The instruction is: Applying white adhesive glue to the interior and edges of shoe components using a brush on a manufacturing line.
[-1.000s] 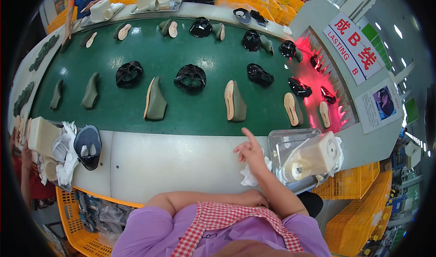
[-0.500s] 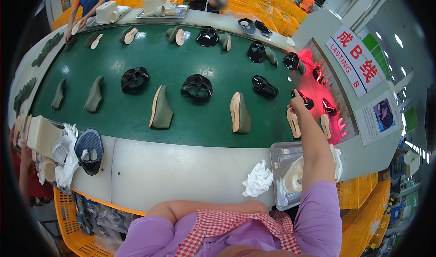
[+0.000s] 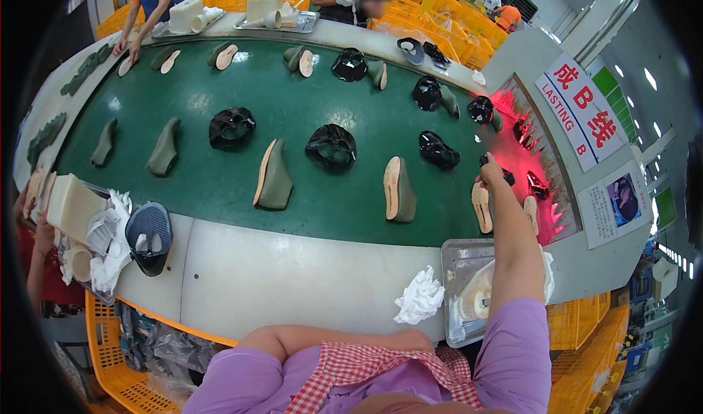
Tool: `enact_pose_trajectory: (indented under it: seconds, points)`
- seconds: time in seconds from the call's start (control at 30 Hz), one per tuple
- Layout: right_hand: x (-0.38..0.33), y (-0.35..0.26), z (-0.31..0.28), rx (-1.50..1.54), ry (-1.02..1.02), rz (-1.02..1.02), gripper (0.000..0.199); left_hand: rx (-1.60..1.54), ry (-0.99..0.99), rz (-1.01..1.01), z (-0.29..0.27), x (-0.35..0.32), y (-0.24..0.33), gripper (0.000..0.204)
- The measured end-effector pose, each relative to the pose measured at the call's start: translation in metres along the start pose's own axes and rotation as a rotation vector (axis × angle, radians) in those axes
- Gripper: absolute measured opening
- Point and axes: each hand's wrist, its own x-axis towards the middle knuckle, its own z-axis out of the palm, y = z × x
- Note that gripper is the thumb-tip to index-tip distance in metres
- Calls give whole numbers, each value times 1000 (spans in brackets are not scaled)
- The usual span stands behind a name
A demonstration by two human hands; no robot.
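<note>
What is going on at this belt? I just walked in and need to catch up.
A person in a purple top stretches the right hand across the green conveyor belt to a black shoe upper near the red-lit opening. The left forearm rests at the near edge. Lasts and black uppers lie spaced along the belt.

Head camera, fisheye, looking steeply down from above the near edge of the counter (image 3: 293, 282).

It faces forward across the pale counter to the green conveyor belt (image 3: 307, 114); the wearer's chest and forearms fill the lower edge, close in, while the belt's far edge and other workers sit small at the top. Straight edges bow toward the rim.
</note>
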Motion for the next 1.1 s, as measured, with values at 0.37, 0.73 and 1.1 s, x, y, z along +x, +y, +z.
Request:
enact_pose_trajectory:
  seconds: [0.37, 0.73, 1.1]
  points:
    - [-8, 2, -18, 83, -21, -42, 68, 32, -8, -7, -3, 0, 6, 16]
    - [-44, -5, -35, 98, -40, -63, 72, 56, -45, -131, -18, 3, 28, 15]
    - [-130, -18, -29, 277, -220, -326, 47, 57, -54, -109, -20, -1, 29, 15]
